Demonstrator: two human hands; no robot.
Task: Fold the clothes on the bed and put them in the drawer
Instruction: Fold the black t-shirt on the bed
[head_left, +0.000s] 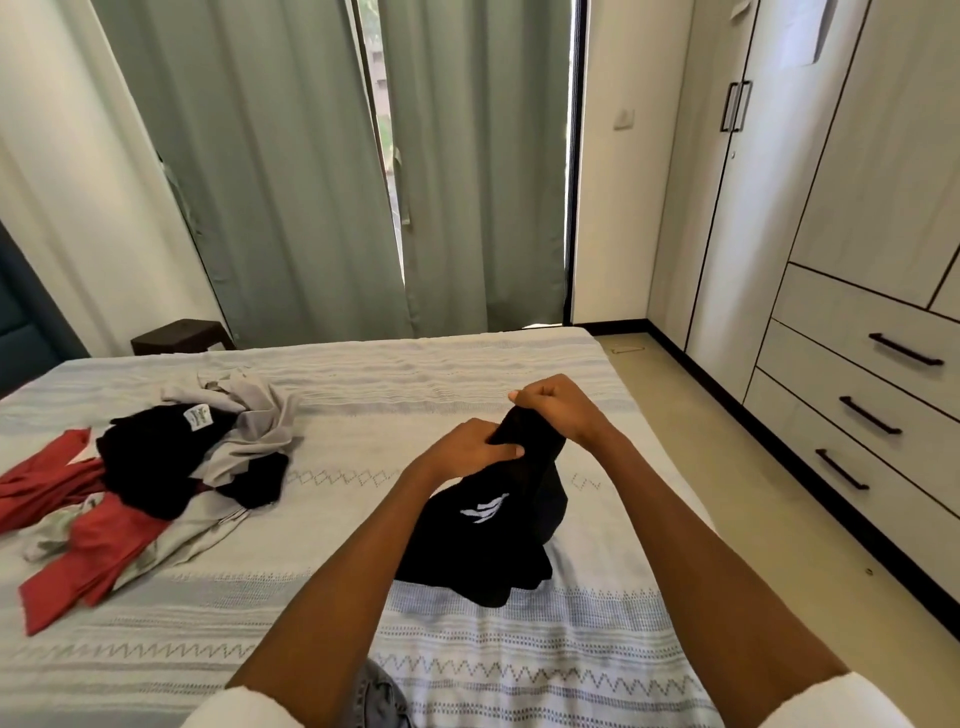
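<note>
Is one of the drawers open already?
No, all three drawers on the right sit flush and shut, while both hands hold the black garment above the bed.

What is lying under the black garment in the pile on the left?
Under the black garment lie grey cloth and red clothes, on the bed. Anything deeper is covered.

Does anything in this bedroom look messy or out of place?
Yes: a tangled heap of unfolded clothes, red, black and grey, lies crumpled on the bed to the left. The curtains also hang slightly parted. The drawers are all closed.
</note>
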